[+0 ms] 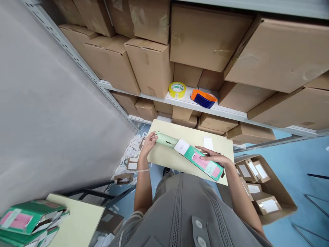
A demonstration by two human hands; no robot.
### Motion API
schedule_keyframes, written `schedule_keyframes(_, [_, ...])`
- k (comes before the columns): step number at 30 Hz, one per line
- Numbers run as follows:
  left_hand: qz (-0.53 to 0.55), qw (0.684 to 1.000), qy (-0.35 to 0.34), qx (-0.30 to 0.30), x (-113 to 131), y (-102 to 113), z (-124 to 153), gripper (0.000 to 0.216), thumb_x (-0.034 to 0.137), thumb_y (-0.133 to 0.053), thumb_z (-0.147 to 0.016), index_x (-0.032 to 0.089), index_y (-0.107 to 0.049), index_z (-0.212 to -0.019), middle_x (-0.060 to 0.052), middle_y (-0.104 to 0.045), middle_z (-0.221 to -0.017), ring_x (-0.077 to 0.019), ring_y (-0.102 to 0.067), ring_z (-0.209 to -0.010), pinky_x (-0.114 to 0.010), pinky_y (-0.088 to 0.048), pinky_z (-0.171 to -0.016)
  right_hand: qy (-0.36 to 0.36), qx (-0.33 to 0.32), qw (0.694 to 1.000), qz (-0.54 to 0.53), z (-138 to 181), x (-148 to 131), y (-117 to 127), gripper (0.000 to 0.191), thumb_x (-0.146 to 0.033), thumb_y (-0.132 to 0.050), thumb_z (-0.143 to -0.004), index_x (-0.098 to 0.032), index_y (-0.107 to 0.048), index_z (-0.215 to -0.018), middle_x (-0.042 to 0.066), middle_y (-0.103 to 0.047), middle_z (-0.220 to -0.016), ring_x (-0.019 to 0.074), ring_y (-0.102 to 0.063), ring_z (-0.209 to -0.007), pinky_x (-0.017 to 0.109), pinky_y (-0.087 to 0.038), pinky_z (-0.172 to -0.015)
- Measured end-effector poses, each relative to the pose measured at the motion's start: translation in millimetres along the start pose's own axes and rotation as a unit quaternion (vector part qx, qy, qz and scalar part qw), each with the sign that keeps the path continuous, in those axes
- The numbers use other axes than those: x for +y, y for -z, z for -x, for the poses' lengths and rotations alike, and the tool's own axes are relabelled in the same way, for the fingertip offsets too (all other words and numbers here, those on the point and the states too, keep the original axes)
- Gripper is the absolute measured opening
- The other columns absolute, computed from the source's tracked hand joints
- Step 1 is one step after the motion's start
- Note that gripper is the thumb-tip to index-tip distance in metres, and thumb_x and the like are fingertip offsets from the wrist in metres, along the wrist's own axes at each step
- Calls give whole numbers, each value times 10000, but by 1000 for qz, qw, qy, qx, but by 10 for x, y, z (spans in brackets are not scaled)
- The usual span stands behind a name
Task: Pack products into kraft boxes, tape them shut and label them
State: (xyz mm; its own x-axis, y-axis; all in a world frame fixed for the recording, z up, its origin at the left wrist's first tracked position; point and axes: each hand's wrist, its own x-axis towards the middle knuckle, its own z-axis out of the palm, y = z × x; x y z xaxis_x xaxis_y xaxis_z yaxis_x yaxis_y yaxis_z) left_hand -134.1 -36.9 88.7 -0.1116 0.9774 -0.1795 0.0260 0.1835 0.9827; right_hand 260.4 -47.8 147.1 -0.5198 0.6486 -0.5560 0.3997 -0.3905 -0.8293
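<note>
On a small pale yellow table (177, 157) lies a long green box with a pink label (205, 164). A pale green rod-shaped item (166, 139) with a white tag (181, 146) sticks out of the box's left end. My left hand (148, 142) is closed round the rod's far left end. My right hand (214, 158) lies flat on the box, fingers stretched out, pressing it to the table. A white slip of paper (207, 142) lies on the table beyond the box.
Metal shelves full of brown cartons (151, 61) stand behind the table, with a yellow tape roll (177, 90) and an orange-blue tape dispenser (204, 98) on one shelf. An open carton of small boxes (259, 185) sits on the blue floor at right. Green boxes (28, 219) are stacked at lower left.
</note>
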Motion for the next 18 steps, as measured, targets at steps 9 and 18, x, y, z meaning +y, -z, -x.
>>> schedule_keyframes(9, [36, 970, 58, 234, -145, 758, 376, 621, 640, -586, -806, 130, -617, -1160, -86, -655, -923, -192, -627, -852, -277, -538, -720, 16, 170, 985, 6, -1461, -459, -140, 810, -519, -775, -713, -237, -502, -1422, 126, -643, -1281, 304, -649, -1096, 448, -501, -969])
schedule_keyframes(18, [44, 930, 147, 336, -444, 908, 767, 603, 693, -544, -769, 149, -655, -1006, -52, -603, -756, -198, -628, -695, -294, -539, -593, 58, 226, 908, 348, -3132, -763, -1296, 750, -325, -740, -798, -155, -424, -1458, 184, -533, -1369, 360, -470, -1298, 451, -307, -1110])
